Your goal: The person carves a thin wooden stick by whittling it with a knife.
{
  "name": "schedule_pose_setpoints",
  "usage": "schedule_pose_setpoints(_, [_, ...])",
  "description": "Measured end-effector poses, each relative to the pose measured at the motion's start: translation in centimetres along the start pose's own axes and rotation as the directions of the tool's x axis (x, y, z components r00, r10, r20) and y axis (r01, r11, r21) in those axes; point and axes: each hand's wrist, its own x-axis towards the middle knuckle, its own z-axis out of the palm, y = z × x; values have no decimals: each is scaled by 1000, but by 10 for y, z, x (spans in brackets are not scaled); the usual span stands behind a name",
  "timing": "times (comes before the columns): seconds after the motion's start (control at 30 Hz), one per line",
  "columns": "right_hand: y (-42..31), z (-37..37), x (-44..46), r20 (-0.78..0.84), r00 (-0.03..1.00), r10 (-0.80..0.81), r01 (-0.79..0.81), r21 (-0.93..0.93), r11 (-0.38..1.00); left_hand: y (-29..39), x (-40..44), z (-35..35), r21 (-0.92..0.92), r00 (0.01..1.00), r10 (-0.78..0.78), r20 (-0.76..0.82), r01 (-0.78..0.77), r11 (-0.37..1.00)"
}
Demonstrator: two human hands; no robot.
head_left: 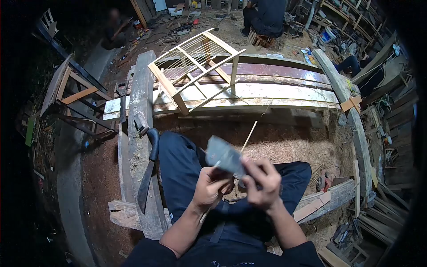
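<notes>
My right hand point(262, 183) is closed round a broad, flat grey blade point(222, 153), perhaps a cleaver. Motion blurs the blade, and its handle is hidden in my fingers. Close beside it, my left hand point(210, 189) is closed on a thin wooden strip. A slender pale length of strip point(249, 135) rises beyond the blade, and a short end shows by my left wrist. Whether these are one piece is hidden behind blade and hands. Both hands are above my lap, between my knees.
A slatted wooden frame point(198, 71) stands on the planks ahead. A dark curved-handled knife point(149, 178) lies on the left beam point(138, 107). A handsaw point(122, 104) rests nearby. Wood shavings cover the ground. Other people sit farther back, one in dark clothes point(267, 18).
</notes>
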Motion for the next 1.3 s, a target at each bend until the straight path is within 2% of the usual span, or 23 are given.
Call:
schedule_pose_setpoints(0.07, [2,-2,4,-3,999,50,-50,-54,997,-11,1,-5,-56,995,-54,-83,49,997])
schedule_pose_setpoints(0.13, [2,0,2,-34,999,40,-40,1,999,-12,3,-3,-90,999,-31,-29,28,996])
schedule_pose_setpoints(0.2, [-5,-5,-2,88,996,-26,25,3,1000,-9,-4,8,-123,957,-108,-269,77,989])
schedule_pose_setpoints(0.27, [5,-10,6,-40,999,13,-16,-76,997,-4,-4,1,-18,991,-121,-51,120,993])
schedule_pose_setpoints(0.33, [12,-20,16,-122,985,121,-135,-119,984,-2,-7,8,-4,988,-137,-65,137,991])
schedule_pose_setpoints(0.4, [7,-15,7,33,997,-66,67,-52,996,-17,-8,12,-91,962,-62,-266,39,995])
schedule_pose_setpoints(0.43, [-2,-16,4,103,993,-54,61,-62,996,-18,-7,0,-69,979,-129,-155,120,990])
schedule_pose_setpoints(0.47, [-8,-18,4,168,985,-50,63,-74,995,-20,-10,1,-67,964,-133,-229,120,990])
schedule_pose_setpoints(0.53, [11,-16,7,-1,998,59,-58,-84,995,-1,-3,9,10,987,-124,-104,126,992])
schedule_pose_setpoints(0.6, [11,-17,9,-13,998,68,-68,-56,996,-7,-4,11,15,987,-119,-106,121,993])
schedule_pose_setpoints(0.67, [-2,-18,2,140,990,-34,33,11,999,-20,-8,10,-36,946,-23,-323,12,999])
schedule_pose_setpoints(0.73, [-4,-20,2,193,981,-9,13,-19,1000,-15,-7,-3,29,978,26,-207,-20,999])
schedule_pose_setpoints(0.8, [9,-19,5,8,997,74,-74,-28,997,-8,-8,-3,31,990,-132,-44,133,991])
schedule_pose_setpoints(0.87, [7,-21,3,0,998,68,-67,-72,995,-12,-7,-3,29,991,-133,-25,134,991])
schedule_pose_setpoints(0.93, [-10,-25,-2,231,973,-26,40,-55,998,-23,-13,-7,-76,980,-85,-181,72,995])
schedule_pose_setpoints(1.0, [1,-22,0,114,991,-66,74,-66,995,-19,-14,-5,-43,977,-53,-205,45,998])
schedule_pose_setpoints(1.07, [14,-26,5,23,995,98,-95,-128,987,-5,-9,-1,46,988,-155,0,154,987])
schedule_pose_setpoints(1.1, [11,-24,3,58,993,107,-101,-96,990,-10,-9,-2,17,992,-128,9,128,992])
schedule_pose_setpoints(1.13, [4,-24,4,106,994,-12,18,-60,998,-11,-9,-2,18,992,-123,10,123,992])
schedule_pose_setpoints(1.2, [-8,-24,-6,233,971,-57,72,-57,996,-13,-14,-2,-63,981,-131,-145,123,990])
schedule_pose_setpoints(1.23, [-10,-29,-3,243,970,-9,29,-80,996,-19,-18,-2,102,979,-20,-201,42,994])
schedule_pose_setpoints(1.27, [3,-24,-3,119,993,4,6,-88,996,-14,-10,-10,36,998,-64,1,64,997])
schedule_pose_setpoints(1.3, [7,-24,-1,88,992,89,-81,-90,993,-12,-10,-10,55,994,-103,21,102,993])
